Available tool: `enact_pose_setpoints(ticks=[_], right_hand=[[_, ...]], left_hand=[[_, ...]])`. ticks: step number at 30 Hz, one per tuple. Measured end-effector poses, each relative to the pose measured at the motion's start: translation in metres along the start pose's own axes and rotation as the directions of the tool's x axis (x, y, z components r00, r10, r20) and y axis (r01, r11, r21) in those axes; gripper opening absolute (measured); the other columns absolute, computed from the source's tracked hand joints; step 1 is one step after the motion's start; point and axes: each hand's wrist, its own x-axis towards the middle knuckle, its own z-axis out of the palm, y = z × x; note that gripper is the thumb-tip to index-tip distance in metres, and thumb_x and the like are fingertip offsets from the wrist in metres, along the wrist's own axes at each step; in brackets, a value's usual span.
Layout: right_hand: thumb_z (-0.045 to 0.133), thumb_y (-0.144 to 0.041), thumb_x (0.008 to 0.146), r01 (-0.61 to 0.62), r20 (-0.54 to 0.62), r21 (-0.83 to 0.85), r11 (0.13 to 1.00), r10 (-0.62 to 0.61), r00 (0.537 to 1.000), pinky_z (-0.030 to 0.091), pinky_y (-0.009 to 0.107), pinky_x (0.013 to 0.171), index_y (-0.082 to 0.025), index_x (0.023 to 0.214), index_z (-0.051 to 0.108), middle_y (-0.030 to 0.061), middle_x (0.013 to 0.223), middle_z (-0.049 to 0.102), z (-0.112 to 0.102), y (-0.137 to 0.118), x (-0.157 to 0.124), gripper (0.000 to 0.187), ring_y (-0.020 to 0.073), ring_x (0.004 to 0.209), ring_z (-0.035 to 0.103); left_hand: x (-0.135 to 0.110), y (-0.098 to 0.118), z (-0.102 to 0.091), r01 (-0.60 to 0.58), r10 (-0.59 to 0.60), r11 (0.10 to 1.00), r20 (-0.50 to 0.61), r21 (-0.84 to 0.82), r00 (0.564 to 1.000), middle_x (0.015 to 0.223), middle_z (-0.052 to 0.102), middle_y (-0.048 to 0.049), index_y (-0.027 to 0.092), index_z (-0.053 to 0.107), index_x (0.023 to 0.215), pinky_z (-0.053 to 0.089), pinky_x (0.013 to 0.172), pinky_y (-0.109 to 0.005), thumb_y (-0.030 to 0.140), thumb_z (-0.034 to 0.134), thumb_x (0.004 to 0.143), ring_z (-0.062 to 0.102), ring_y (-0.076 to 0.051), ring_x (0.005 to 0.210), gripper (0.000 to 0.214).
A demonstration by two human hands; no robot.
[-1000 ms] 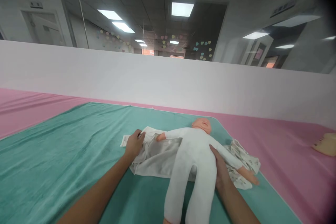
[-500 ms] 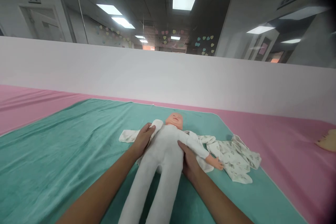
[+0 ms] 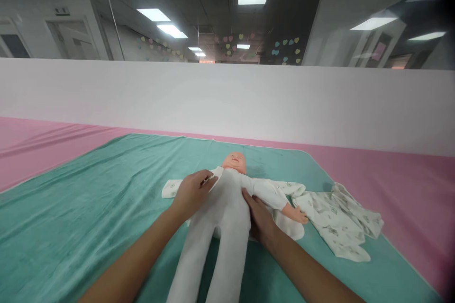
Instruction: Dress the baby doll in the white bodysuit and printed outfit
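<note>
A baby doll (image 3: 227, 199) with a white cloth body lies on its back, its head toward the far wall. My left hand (image 3: 194, 191) is closed at the doll's arm on the left, near the shoulder, and covers most of that arm. With the thumb on top, my right hand (image 3: 261, 218) grips the right side of the doll's torso. The doll's other arm (image 3: 295, 213) stretches out to the right above that hand. Under the doll lies a white patterned baby garment, its sleeve (image 3: 170, 188) showing at the left.
A second white patterned garment (image 3: 337, 220) lies crumpled to the right. Beneath everything is a green blanket (image 3: 88, 208) over a pink sheet (image 3: 398, 175). A low white wall (image 3: 227, 99) with glass above it stands behind.
My left hand has turned over the doll's left-side arm, hiding more of it. The right hand keeps its hold on the torso. The view has shifted a little.
</note>
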Motion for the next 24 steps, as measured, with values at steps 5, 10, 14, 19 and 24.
enact_pose_setpoints(ticks=[5,10,14,19,24], right_hand=[[0.065,-0.046,0.077,0.024,0.026,0.056,0.998,-0.025,0.999,0.053,0.037,0.082,-0.023,0.113,0.059,0.0087,0.114,0.063,-0.006,0.004,0.003,0.043,0.0247,0.102,0.061],[0.064,-0.050,0.077,0.014,0.001,0.035,0.999,-0.014,1.000,0.053,0.036,0.080,-0.022,0.112,0.058,0.0096,0.114,0.063,-0.009,0.006,0.005,0.046,0.0240,0.099,0.062],[0.063,-0.050,0.078,0.042,0.062,0.039,0.998,-0.044,0.997,0.053,0.035,0.079,-0.023,0.116,0.057,0.0085,0.113,0.063,-0.008,0.005,0.004,0.047,0.0225,0.096,0.062],[0.063,-0.050,0.078,0.034,0.063,0.043,0.998,-0.037,0.997,0.053,0.035,0.079,-0.023,0.120,0.054,0.0089,0.111,0.064,-0.007,0.004,0.001,0.051,0.0227,0.096,0.063],[0.063,-0.047,0.079,0.065,0.081,0.063,0.996,-0.070,0.994,0.052,0.035,0.080,-0.022,0.119,0.054,0.0085,0.111,0.064,-0.008,0.008,0.005,0.048,0.0222,0.096,0.062]], left_hand=[[0.006,-0.002,-0.012,0.192,-0.194,0.980,0.035,0.045,0.980,0.050,0.043,0.0042,0.020,0.046,0.067,0.021,0.048,-0.024,0.045,0.043,0.085,0.035,-0.011,0.045,0.030],[-0.003,0.016,-0.019,0.323,-0.197,0.852,0.319,-0.412,0.927,0.042,0.035,0.0074,0.020,0.058,0.083,0.024,0.044,-0.023,0.044,0.053,0.078,0.029,-0.009,0.037,0.025],[-0.013,0.022,-0.010,0.121,-0.108,0.966,0.068,-0.229,0.992,0.051,0.045,0.0038,0.022,0.064,0.090,0.033,0.053,-0.024,0.036,0.049,0.080,0.041,-0.012,0.050,0.023],[-0.015,0.011,0.014,-0.111,0.123,0.935,-0.013,0.338,0.992,0.091,0.060,-0.0029,0.025,0.060,0.098,0.036,0.069,-0.029,0.036,0.048,0.083,0.053,-0.019,0.086,0.022],[-0.016,0.004,0.021,-0.146,0.134,0.936,0.059,0.319,0.989,0.102,0.058,-0.0036,0.026,0.057,0.105,0.038,0.075,-0.032,0.047,0.051,0.083,0.052,-0.022,0.098,0.031]])
